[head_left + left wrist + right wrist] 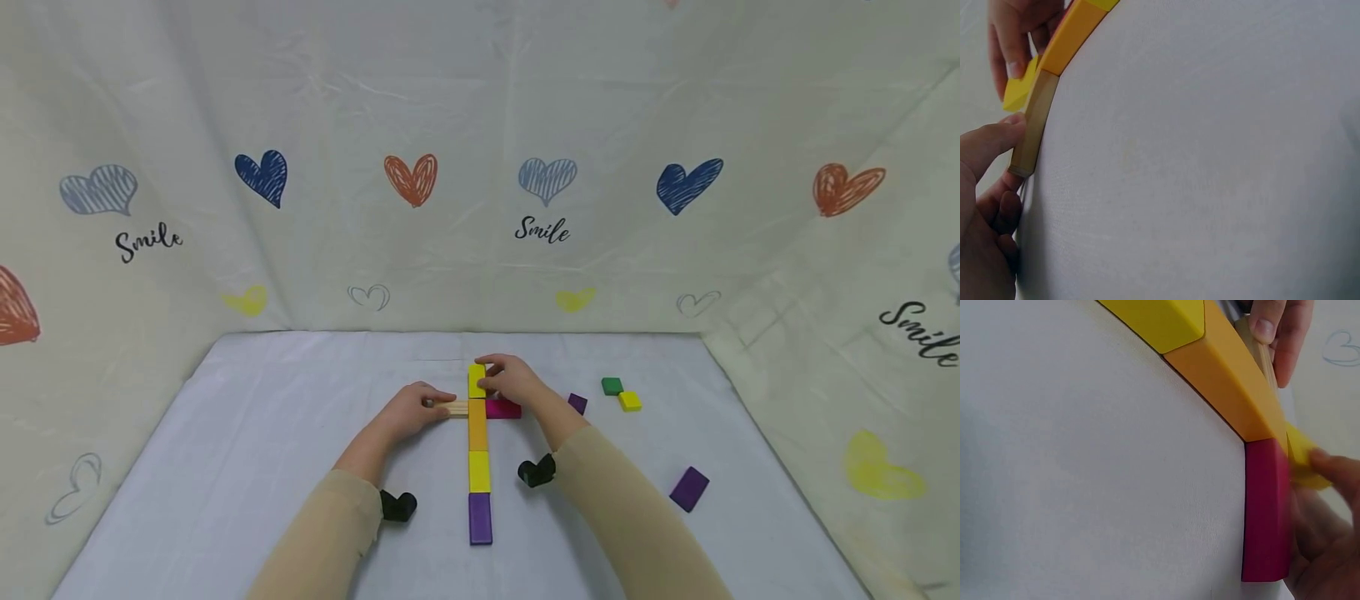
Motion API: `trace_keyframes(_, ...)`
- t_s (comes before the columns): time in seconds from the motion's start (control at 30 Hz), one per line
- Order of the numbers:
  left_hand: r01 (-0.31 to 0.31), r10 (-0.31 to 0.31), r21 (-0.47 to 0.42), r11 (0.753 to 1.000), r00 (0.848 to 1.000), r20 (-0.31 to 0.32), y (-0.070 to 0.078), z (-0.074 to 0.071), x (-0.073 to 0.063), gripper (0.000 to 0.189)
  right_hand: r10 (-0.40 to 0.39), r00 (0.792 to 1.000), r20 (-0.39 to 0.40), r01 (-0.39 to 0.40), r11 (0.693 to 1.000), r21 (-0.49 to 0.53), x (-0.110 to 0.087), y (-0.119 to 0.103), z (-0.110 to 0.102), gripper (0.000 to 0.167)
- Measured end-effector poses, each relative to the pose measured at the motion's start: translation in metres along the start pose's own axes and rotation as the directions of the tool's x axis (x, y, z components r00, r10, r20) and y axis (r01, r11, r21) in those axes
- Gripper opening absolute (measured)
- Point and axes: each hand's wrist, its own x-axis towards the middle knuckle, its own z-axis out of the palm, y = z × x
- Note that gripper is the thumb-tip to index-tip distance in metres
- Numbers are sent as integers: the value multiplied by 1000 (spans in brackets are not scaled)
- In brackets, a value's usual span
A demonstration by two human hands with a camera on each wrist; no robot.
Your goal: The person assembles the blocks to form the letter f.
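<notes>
My right hand (517,382) pinches a yellow block (476,381) at the far end of a column of blocks. Below it in line lie an orange block (477,425), a second yellow block (479,472) and a purple block (480,518). A plain wooden block (1036,125) juts left from the orange one, with the thumb and fingers of my left hand (408,410) gripping its outer end. On the opposite side a magenta block (1265,512) sticks out to the right, partly under my right hand in the head view.
To the right lie a small purple block (577,403), a green block (612,386), a small yellow block (630,402) and a larger purple block (689,489). A white cloth covers the table (285,433); a printed curtain (465,100) hangs behind it.
</notes>
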Motion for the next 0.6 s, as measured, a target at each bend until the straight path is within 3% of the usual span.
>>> trace_keyframes(0.6,-2,2,-7,1000,1000,-5,-1,1,-1,27,15,1000,8,-14,990,-144,-2,-5,2,47)
